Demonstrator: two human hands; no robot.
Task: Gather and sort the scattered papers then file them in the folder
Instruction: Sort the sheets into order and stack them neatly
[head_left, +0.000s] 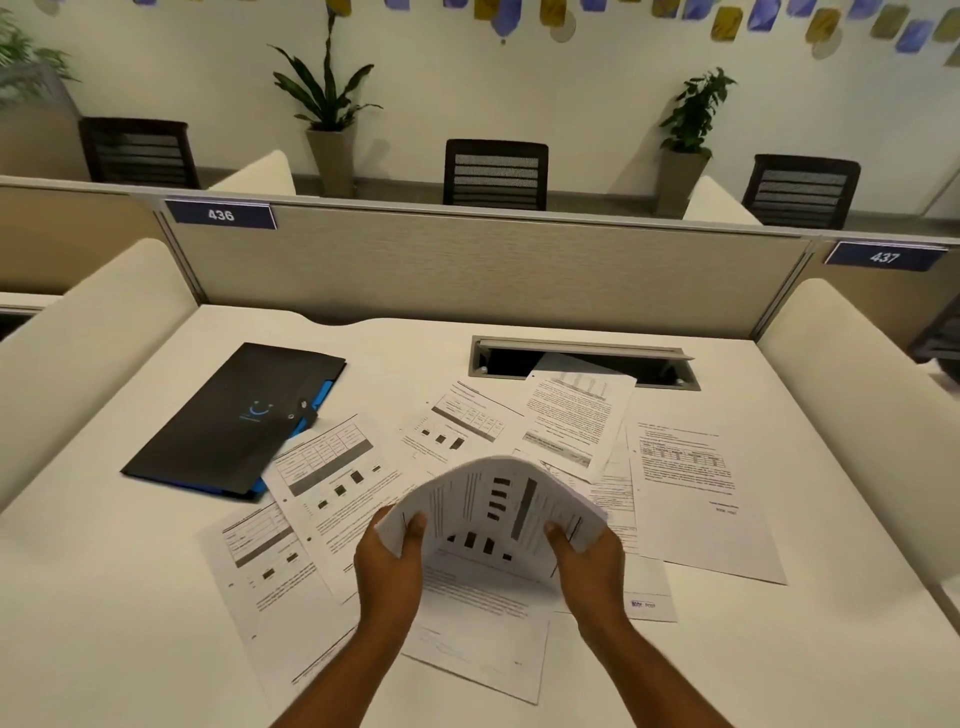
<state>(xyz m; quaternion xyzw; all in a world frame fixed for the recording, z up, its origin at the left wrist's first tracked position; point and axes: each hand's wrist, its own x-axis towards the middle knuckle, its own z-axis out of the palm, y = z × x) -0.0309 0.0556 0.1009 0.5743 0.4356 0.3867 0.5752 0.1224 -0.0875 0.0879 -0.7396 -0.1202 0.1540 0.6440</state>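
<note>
Both hands grip one sheaf (498, 512) of printed pages, lifted off the surface (104, 597) and bowed upward in an arch. The left hand (389, 558) pinches its left edge, thumb on top; the right hand (587, 558) clasps its right edge the same way. Loose papers (332, 467) (charts and tables on most) lie fanned beneath and around, from 8 o'clock to 2 o'clock of the hands, overlapping one another. The folder (234, 421), black with blue edging, lies closed at 10 o'clock, its near corner touching the papers.
</note>
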